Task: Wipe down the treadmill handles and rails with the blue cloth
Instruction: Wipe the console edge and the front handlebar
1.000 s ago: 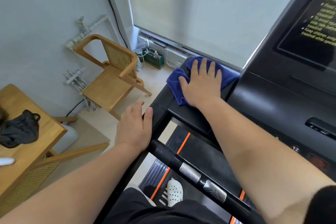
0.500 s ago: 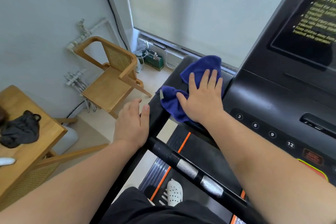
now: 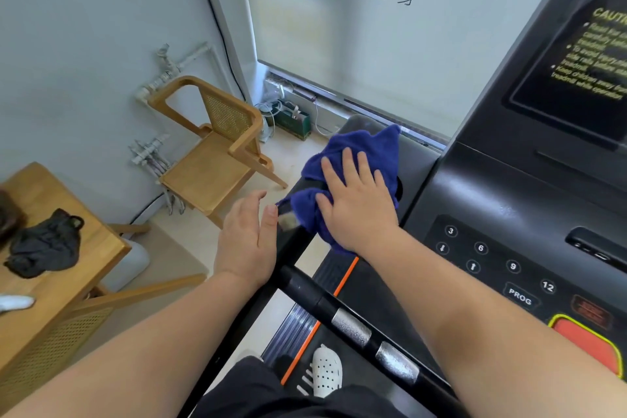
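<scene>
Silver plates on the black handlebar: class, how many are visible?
2. One plate sits on the handlebar above the white shoe; the second just right of it. The forearm may hide more.

Cloth point(image 3: 353, 159) on rail point(image 3: 291, 241), chair point(image 3: 210, 153) left of treadmill point(image 3: 492, 197)

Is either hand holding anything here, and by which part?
Nothing is gripped. The right hand presses flat on the middle of the cloth, against the rail; the left hand is open and empty.
</scene>
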